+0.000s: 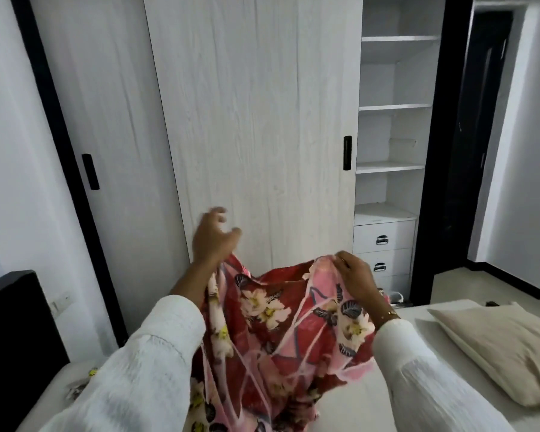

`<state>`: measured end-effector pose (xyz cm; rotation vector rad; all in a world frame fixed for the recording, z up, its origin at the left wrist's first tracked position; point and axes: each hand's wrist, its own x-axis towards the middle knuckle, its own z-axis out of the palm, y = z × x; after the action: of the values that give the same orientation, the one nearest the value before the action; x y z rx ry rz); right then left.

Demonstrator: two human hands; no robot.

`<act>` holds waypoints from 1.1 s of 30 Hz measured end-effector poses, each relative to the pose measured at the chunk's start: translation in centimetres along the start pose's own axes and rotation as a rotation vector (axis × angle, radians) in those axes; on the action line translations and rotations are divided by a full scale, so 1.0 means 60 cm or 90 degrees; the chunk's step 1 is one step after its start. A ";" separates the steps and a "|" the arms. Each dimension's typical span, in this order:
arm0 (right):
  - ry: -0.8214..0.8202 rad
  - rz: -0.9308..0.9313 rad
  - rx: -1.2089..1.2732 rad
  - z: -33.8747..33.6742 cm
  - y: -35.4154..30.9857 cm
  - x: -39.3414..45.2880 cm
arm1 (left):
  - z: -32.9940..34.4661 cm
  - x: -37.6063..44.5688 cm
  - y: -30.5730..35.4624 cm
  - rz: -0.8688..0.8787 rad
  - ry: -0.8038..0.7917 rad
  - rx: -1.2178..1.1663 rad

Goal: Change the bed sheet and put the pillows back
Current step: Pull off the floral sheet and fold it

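A red and pink floral bed sheet (281,332) hangs bunched between my arms above the bare white mattress (349,406). My right hand (354,272) pinches the sheet's upper edge. My left hand (214,236) is raised above the sheet with fingers spread and blurred; the cloth drapes over its wrist, and no fingers are closed on it. A beige pillow (505,347) without a cover lies on the mattress at the right.
White sliding wardrobe doors (250,126) stand straight ahead, with open shelves (393,107) and drawers (384,240) to their right. A black headboard (13,332) is at the left. A dark doorway (477,120) opens at the far right.
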<state>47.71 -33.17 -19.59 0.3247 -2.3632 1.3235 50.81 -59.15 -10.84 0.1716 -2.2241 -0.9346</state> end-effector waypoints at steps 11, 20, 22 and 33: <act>-0.187 -0.122 -0.066 0.008 -0.098 0.015 | 0.088 -0.053 0.045 0.157 -0.384 -0.073; 0.141 0.173 0.002 0.024 -0.046 -0.013 | 0.055 -0.025 0.037 0.010 -0.313 -0.144; 0.166 0.201 0.020 0.027 -0.062 -0.019 | 0.049 -0.026 0.032 -0.053 -0.385 -0.207; -0.175 -0.022 0.087 0.120 -0.118 -0.071 | 0.031 -0.090 -0.004 0.039 -0.511 -0.214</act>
<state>52.56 -43.01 -19.56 0.6222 -2.4772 1.5108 53.59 -56.27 -14.93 -0.5118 -2.6891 -1.5091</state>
